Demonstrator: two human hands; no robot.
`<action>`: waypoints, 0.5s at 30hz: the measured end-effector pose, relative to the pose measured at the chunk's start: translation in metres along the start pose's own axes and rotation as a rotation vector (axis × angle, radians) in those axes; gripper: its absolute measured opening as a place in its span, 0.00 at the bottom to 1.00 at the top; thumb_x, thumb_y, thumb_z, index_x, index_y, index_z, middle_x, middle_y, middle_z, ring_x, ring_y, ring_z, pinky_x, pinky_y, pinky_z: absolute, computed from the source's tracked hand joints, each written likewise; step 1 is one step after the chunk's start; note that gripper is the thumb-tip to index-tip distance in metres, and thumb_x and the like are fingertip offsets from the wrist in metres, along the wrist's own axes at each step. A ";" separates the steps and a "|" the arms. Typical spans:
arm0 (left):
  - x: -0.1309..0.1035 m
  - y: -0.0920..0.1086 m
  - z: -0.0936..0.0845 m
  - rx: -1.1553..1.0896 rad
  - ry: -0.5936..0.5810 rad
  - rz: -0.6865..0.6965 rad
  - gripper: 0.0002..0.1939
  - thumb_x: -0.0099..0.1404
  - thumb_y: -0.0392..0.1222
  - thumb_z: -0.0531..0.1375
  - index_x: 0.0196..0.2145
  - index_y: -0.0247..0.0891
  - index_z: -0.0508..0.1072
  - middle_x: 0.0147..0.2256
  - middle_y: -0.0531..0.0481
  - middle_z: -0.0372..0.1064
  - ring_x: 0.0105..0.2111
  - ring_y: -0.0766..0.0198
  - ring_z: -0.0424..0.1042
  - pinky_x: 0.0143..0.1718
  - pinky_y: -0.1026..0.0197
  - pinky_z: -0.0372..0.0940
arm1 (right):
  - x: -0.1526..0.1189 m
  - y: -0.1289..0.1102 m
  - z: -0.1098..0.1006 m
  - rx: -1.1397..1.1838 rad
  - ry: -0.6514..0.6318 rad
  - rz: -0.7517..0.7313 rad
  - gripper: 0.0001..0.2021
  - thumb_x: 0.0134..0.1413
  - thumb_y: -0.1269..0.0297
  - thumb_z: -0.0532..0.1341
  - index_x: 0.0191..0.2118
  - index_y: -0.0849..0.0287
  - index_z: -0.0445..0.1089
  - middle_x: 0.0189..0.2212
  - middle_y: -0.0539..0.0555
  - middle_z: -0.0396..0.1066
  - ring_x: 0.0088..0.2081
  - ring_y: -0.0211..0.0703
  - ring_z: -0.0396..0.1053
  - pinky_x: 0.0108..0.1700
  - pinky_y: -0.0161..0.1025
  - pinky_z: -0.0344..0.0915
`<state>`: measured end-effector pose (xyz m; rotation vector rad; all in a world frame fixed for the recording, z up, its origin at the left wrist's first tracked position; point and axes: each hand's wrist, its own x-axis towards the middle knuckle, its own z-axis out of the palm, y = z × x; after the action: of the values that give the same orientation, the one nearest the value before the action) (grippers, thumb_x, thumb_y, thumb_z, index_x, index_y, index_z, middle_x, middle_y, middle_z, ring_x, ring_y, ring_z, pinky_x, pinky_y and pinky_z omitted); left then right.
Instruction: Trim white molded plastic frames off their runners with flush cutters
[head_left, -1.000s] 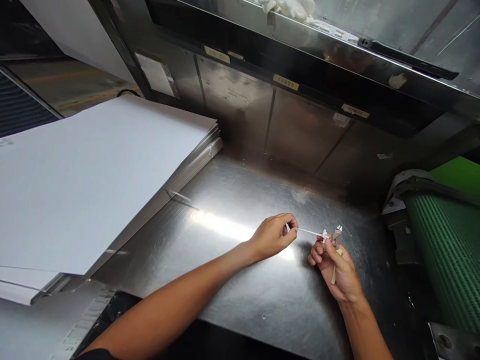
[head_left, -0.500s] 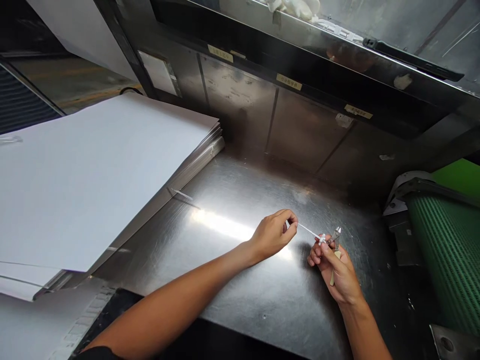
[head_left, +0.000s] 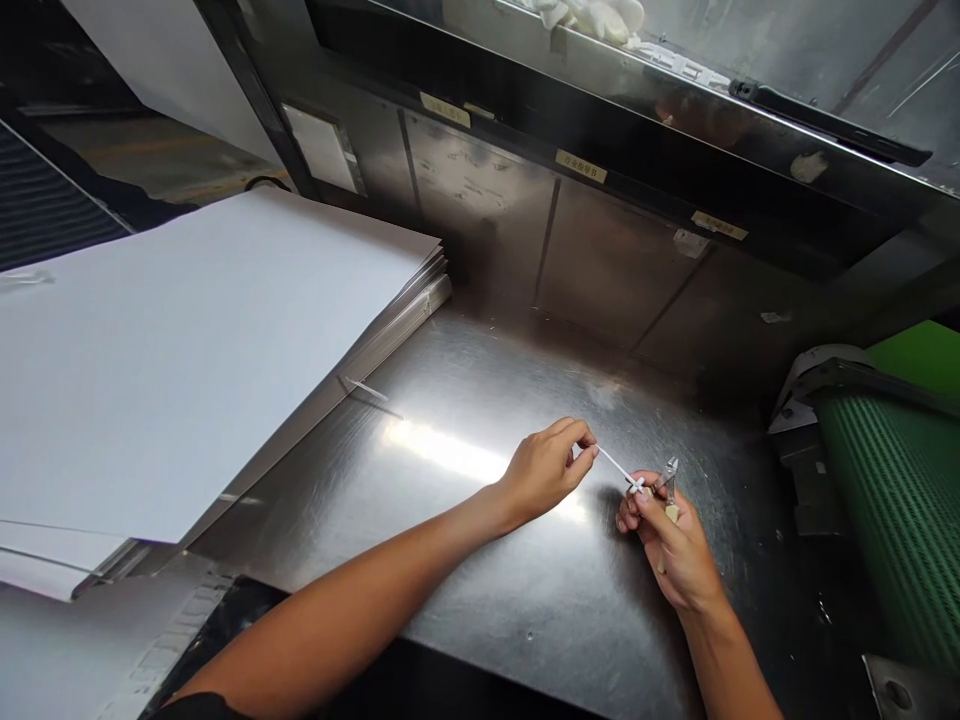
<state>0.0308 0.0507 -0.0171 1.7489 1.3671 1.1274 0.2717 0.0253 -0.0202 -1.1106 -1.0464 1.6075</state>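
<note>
My left hand (head_left: pixel 551 470) is closed in a pinch on one end of a thin white plastic rod (head_left: pixel 615 464), above the metal table. The rod slants down to the right and ends in a small branched white piece (head_left: pixel 637 486) at the fingertips of my right hand (head_left: pixel 679 555). My right hand is also wrapped round a pair of side cutters (head_left: pixel 670 472). Their metal jaws point up and away from the rod, and their pale handles lie partly hidden in the palm. The two hands are apart, bridged by the rod.
White sheets (head_left: pixel 225 350) lie in a thick stack at the left. A thin clear strip (head_left: pixel 367 389) sticks out from the stack's edge. At the right runs a green conveyor belt (head_left: pixel 885 510). A metal panel (head_left: pixel 480 190) stands behind the bare metal tabletop (head_left: pixel 480 600).
The branched end of the rod has shifted slightly left and down and turned a little. The cutters in my right hand have tilted slightly. My left hand has hardly moved.
</note>
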 end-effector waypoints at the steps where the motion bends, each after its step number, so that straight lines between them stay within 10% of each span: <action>1: 0.000 0.000 0.000 0.006 -0.001 0.001 0.05 0.79 0.40 0.62 0.41 0.42 0.74 0.43 0.52 0.77 0.32 0.64 0.72 0.39 0.57 0.64 | 0.000 0.000 0.000 0.000 0.001 0.002 0.24 0.62 0.46 0.84 0.51 0.55 0.80 0.34 0.51 0.67 0.35 0.45 0.67 0.39 0.41 0.69; 15: 0.000 0.001 0.000 0.061 -0.016 -0.003 0.06 0.79 0.39 0.62 0.39 0.43 0.73 0.42 0.53 0.78 0.32 0.63 0.72 0.39 0.57 0.64 | 0.002 -0.002 0.000 -0.025 0.034 0.003 0.27 0.58 0.43 0.85 0.50 0.55 0.80 0.34 0.51 0.67 0.35 0.45 0.67 0.37 0.40 0.69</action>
<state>0.0311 0.0503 -0.0158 1.7945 1.4070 1.0780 0.2714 0.0274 -0.0188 -1.1530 -1.0457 1.5761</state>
